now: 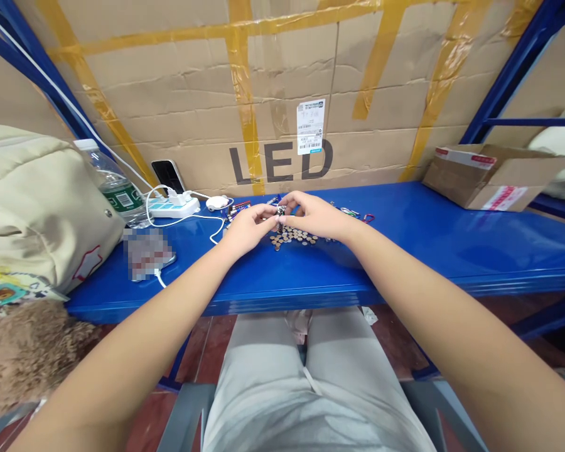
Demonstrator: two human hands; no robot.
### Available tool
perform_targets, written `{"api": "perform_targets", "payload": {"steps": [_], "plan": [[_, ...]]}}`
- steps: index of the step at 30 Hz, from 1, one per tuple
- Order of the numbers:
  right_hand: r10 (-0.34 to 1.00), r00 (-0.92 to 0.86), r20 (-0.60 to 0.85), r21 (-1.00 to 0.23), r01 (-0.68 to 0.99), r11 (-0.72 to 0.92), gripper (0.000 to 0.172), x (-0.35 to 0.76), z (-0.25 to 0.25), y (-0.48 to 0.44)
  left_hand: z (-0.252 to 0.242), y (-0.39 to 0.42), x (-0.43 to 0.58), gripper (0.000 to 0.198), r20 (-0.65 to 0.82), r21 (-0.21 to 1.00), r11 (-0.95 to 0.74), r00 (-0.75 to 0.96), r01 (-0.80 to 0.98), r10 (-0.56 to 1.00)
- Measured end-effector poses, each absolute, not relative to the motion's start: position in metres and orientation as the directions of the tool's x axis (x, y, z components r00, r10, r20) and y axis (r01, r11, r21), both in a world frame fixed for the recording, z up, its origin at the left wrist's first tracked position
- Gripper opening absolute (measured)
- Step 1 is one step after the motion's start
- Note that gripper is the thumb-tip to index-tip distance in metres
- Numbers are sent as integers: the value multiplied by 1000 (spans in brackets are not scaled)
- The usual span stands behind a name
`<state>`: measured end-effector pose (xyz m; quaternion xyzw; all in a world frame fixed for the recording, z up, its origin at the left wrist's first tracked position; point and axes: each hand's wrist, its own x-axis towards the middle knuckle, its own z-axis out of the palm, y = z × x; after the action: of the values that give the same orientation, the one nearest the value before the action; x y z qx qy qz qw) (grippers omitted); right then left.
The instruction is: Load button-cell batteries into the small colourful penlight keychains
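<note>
Over a smooth blue metal shelf (405, 245), the left hand (248, 227) and right hand (313, 215) met, fingertips pinched narrowly on one small shiny metal part (280, 212); its long axis was too small to tell. Just below it lay a heap of small round brownish metal pieces (294, 238), touching the shelf.

Head camera, looking forward and down

It looks from above the person's lap onto the blue shelf (405, 251), close to its front edge, facing the cardboard wall (169, 81) that stands behind the shelf.
</note>
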<state>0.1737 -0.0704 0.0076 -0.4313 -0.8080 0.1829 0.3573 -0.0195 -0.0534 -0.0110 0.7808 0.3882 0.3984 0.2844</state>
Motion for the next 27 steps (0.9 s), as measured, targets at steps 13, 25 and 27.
{"api": "perform_targets", "payload": {"steps": [13,25,27], "plan": [[872,-350,343,-697,528,486,13,172,11,-69,-10,-46,-20,39,439,805,-535,349,258,828],[848,-153,507,-599,645,474,13,187,0,-27,-2,-43,-29,41,500,603,-542,252,586,829],[850,-123,512,-521,742,421,13,193,-5,-16,2,-41,-37,28,508,481,-512,250,712,824]]}}
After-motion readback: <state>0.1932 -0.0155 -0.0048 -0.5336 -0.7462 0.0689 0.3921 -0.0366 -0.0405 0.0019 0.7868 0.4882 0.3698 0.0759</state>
